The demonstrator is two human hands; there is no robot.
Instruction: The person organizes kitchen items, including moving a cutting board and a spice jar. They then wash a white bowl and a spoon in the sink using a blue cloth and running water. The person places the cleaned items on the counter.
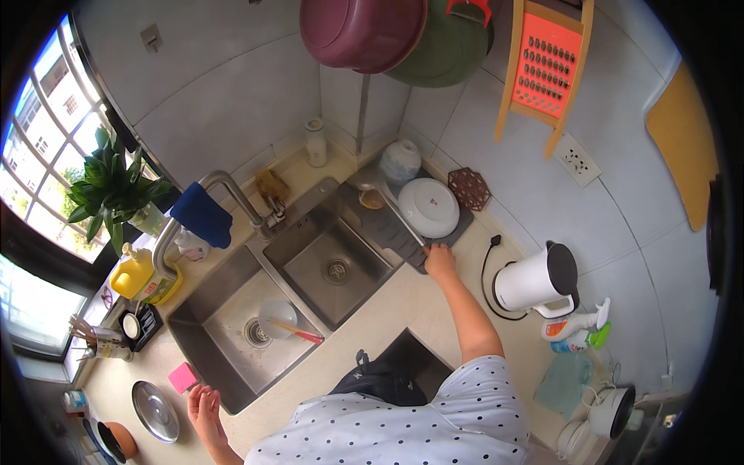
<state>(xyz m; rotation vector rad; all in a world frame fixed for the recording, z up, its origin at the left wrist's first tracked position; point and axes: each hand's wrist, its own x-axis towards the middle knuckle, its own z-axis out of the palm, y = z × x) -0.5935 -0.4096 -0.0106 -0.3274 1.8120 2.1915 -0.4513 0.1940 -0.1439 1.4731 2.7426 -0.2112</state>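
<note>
My right hand (441,260) is closed round the end of a long-handled ladle (401,211) at the edge of the grey drying mat (387,235). The ladle's head lies at the mat's far end, partly hard to make out. Beside it are a white plate (428,208), a blue-and-white bowl (401,160) and a small wooden-looking scoop (372,200). My left hand (204,409) is by the left sink's near corner, fingers loosely bent and apart. Its fingertips are next to a pink sponge (184,377); I cannot tell whether they touch.
The left sink (225,310) holds a pale bowl (277,316) with red-ended chopsticks (297,331). A faucet (232,190) with a blue cloth (201,215) arches over it. A yellow bottle (139,275) and metal lid (155,411) stand left; a white kettle (535,283) stands right.
</note>
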